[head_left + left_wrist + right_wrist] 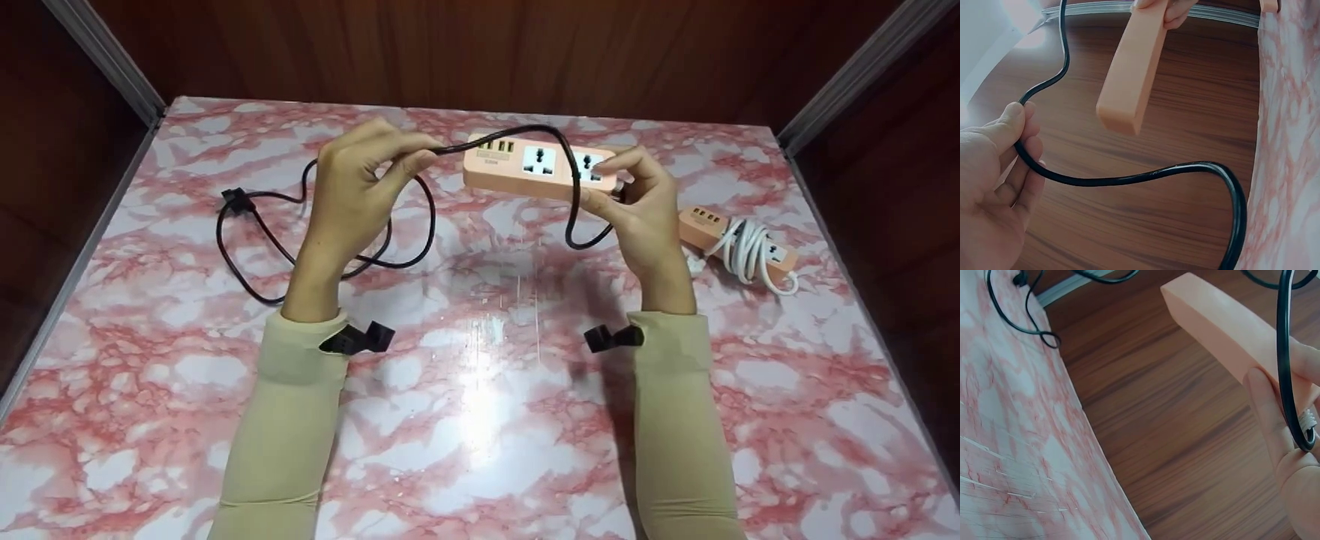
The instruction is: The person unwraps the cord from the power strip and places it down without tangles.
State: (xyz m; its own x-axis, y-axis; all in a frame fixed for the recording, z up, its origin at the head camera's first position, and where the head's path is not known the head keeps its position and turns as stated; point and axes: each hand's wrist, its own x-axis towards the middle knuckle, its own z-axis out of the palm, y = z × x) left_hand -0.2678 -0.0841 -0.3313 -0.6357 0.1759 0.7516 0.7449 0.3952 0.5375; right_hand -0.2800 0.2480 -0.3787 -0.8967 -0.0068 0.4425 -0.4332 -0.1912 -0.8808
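A peach power strip (516, 166) is held up above the far part of the table (480, 397), its sockets and USB ports facing the head camera. The right hand (646, 214) grips it by its right end, thumb along the near side and fingers on the sockets' side. A black cord (575, 187) leaves that end, loops down, then arches over the strip to the left hand (356, 176), which pinches it between thumb and fingers. The rest of the cord lies in loose loops on the table, around and beyond the left wrist, with its black plug (238, 201) at the left. Near the right hand, toward the table's right edge, lies a second power strip (699, 234) with a white cord (748, 251) wrapped around it. The tabletop has a red-and-white marbled pattern. A brown wood-grain wall (480, 52) stands behind. Both forearms wear tan sleeves (289, 427).
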